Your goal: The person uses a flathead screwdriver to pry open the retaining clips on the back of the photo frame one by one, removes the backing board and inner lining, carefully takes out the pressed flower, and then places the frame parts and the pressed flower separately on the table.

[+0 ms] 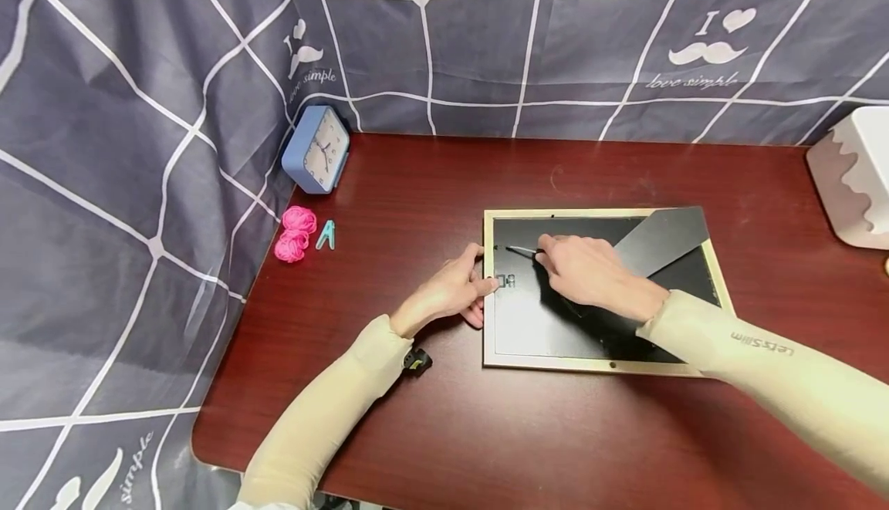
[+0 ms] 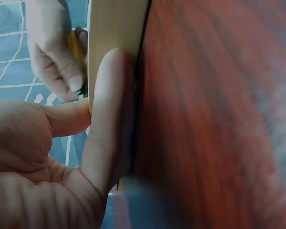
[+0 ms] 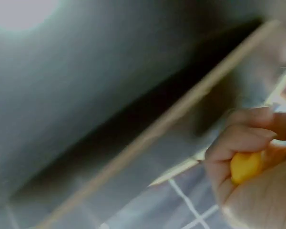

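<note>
On the dark red bench (image 1: 556,433) lie a frame (image 1: 535,329), pink yarn (image 1: 299,220) and a clip (image 1: 328,227); a blue clock (image 1: 321,151) and a white box (image 1: 850,186) are standing there also.

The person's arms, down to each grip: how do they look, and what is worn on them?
The left sleeve and right sleeve are cream, long and gathered at the wrist. Dark lettering marks the right one. A small black piece with yellow-green shows beside the left wrist. The left grip and right grip are ungloved hands.
</note>
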The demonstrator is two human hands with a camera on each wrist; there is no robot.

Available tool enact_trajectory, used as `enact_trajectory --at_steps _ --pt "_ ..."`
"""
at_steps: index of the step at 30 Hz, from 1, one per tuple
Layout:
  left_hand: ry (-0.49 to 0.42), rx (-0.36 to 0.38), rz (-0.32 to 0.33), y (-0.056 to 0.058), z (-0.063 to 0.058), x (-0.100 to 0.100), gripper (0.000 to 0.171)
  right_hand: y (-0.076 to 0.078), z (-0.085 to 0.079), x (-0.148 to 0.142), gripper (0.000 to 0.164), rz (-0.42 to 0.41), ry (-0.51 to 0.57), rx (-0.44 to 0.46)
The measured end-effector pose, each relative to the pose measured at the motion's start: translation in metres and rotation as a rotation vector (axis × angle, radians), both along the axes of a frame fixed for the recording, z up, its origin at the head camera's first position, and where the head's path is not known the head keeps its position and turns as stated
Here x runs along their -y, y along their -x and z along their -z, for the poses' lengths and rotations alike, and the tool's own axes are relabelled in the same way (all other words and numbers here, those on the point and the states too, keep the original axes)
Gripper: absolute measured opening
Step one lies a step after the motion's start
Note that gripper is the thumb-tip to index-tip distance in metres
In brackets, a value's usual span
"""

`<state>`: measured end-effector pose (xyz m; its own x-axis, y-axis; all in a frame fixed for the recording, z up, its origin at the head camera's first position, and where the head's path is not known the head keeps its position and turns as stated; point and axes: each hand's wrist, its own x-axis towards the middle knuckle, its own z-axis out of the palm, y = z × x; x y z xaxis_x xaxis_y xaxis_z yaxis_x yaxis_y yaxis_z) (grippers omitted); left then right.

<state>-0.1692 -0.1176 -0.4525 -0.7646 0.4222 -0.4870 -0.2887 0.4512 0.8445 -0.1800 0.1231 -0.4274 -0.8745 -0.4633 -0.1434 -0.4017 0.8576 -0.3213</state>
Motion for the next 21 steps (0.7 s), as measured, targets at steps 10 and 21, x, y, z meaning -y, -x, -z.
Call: enact_trajectory --at_steps 10,21 --pt "-0.036 0.009 0.012 0.002 0.005 0.003 0.053 0.021 0.029 -0.006 0.021 -0.101 0.074 -0.055" --pt "-0.044 0.009 0.012 0.003 0.002 0.005 0.054 0.036 0.07 -0.016 0.022 -0.157 0.123 -0.129"
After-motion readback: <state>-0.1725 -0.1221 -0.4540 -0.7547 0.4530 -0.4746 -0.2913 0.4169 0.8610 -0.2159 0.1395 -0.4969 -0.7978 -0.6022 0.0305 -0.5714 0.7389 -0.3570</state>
